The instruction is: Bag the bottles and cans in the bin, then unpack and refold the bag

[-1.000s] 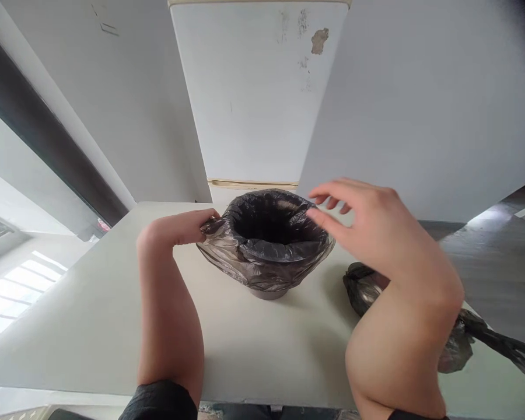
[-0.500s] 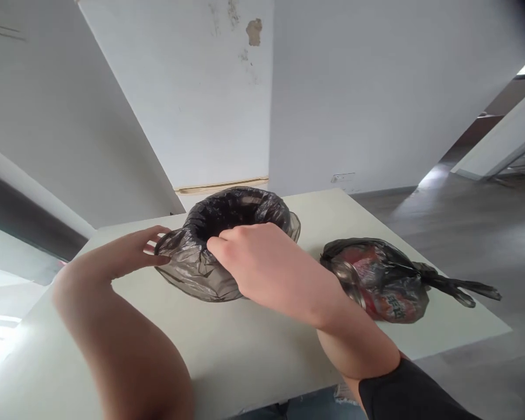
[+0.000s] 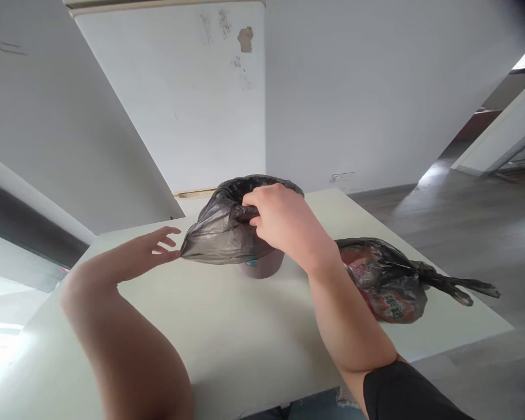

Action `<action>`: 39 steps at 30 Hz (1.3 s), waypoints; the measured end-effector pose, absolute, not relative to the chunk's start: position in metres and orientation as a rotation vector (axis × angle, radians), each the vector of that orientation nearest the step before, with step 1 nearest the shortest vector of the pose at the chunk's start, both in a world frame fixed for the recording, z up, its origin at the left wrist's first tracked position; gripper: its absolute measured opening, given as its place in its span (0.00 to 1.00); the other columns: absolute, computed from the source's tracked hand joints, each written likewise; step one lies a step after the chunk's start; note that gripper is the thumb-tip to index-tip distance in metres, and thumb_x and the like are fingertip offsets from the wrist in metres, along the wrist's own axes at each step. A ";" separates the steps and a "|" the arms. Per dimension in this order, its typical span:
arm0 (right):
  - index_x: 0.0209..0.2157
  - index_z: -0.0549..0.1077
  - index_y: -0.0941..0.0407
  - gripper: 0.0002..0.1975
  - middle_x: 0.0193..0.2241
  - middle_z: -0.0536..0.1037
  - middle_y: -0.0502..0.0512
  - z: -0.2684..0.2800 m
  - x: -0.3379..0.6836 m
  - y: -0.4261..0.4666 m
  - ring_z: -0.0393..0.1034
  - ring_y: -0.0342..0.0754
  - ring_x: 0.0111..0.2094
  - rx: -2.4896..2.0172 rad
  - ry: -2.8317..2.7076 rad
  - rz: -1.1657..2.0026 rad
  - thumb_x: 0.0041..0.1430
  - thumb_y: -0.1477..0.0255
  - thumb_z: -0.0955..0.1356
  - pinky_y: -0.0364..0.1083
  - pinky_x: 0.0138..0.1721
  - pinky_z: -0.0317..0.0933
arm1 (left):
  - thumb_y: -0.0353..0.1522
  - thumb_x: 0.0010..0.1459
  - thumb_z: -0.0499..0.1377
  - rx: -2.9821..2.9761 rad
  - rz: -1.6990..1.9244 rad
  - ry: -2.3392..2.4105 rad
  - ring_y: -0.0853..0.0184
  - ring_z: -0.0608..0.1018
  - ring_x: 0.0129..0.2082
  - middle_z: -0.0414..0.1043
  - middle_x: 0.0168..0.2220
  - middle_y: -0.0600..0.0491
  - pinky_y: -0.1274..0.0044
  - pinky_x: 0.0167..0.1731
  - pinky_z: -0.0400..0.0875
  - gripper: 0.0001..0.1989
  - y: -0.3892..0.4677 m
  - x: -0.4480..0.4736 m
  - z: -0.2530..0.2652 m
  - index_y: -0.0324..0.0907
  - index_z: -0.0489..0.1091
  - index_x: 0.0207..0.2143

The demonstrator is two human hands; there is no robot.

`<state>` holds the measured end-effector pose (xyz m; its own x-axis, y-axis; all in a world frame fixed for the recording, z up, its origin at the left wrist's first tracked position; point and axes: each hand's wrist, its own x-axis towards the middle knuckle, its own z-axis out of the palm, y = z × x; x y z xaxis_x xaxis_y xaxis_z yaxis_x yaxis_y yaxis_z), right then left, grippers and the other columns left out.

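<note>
A thin black garbage bag (image 3: 221,233) lines a small greyish bin (image 3: 266,267) on the table, its mouth folded outward over the rim. My left hand (image 3: 151,248) is at the bag's left side, its other fingers spread while the fingertips at its near side hold the bag's edge, which is drawn to a taut point. Over the front of the rim, my right hand (image 3: 280,219) is closed on a gathered fold of the bag. Its fingertips are partly hidden by the plastic. The bin's inside is mostly hidden behind this hand.
A knotted black plastic bag (image 3: 389,286) with red printed packaging inside lies to the right, close to my right forearm. The pale table (image 3: 245,332) ends at a wall behind and at a grey floor (image 3: 420,227) on the right.
My right hand has moved up and to the right with a fold of the bag. The bag's left side is now stretched taut, and the lower part of the bin shows beneath it.
</note>
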<state>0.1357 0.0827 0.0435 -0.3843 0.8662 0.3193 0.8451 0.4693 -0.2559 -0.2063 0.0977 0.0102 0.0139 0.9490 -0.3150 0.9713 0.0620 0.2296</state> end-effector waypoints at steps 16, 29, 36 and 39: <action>0.45 0.84 0.52 0.12 0.43 0.82 0.60 0.032 0.187 0.126 0.74 0.55 0.43 -1.928 -1.984 0.149 0.62 0.76 0.71 0.50 0.43 0.65 | 0.63 0.59 0.57 1.815 -0.184 1.977 0.50 0.76 0.65 0.73 0.66 0.53 0.64 0.60 0.72 0.40 0.100 -0.189 0.011 0.63 0.62 0.70; 0.55 0.76 0.55 0.14 0.53 0.78 0.64 0.036 0.179 0.116 0.70 0.59 0.57 -1.592 -1.963 -0.008 0.71 0.71 0.66 0.54 0.58 0.64 | 0.62 0.56 0.58 1.811 -0.196 1.968 0.46 0.76 0.64 0.74 0.66 0.50 0.61 0.58 0.74 0.41 0.098 -0.173 0.019 0.62 0.64 0.70; 0.64 0.69 0.56 0.22 0.65 0.68 0.68 0.013 0.142 0.130 0.76 0.57 0.51 -1.618 -2.423 0.394 0.71 0.72 0.65 0.48 0.45 0.66 | 0.63 0.55 0.58 1.840 -0.212 1.960 0.46 0.77 0.63 0.75 0.65 0.49 0.62 0.56 0.75 0.42 0.098 -0.165 0.020 0.62 0.65 0.69; 0.61 0.71 0.58 0.19 0.64 0.69 0.71 0.009 0.144 0.139 0.75 0.58 0.51 -1.814 -2.388 0.387 0.71 0.73 0.64 0.48 0.43 0.65 | 0.63 0.55 0.57 1.830 -0.205 1.945 0.47 0.77 0.64 0.74 0.66 0.51 0.63 0.57 0.74 0.42 0.098 -0.165 0.019 0.62 0.64 0.69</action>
